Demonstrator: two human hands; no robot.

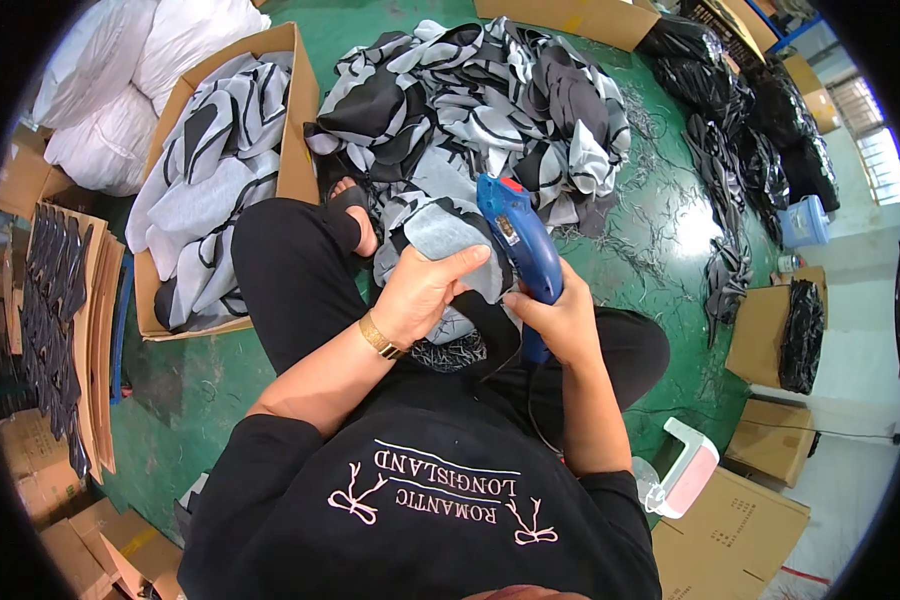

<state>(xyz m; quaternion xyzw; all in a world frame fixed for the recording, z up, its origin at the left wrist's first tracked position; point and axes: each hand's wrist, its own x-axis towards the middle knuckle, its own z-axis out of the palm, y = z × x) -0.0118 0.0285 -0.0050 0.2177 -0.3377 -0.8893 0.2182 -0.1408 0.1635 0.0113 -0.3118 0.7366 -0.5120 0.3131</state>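
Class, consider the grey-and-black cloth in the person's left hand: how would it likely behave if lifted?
The cloth would probably flop, since similar pieces in the floor pile lie crumpled in soft folds. It is likely light for its size, as it looks thin and the left hand pinches it between thumb and fingers.

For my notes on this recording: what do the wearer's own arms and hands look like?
Short black sleeves leave both forearms uncovered. The left hand is gloveless, with a gold-coloured band around its wrist. The right hand is also gloveless, with no band visible.
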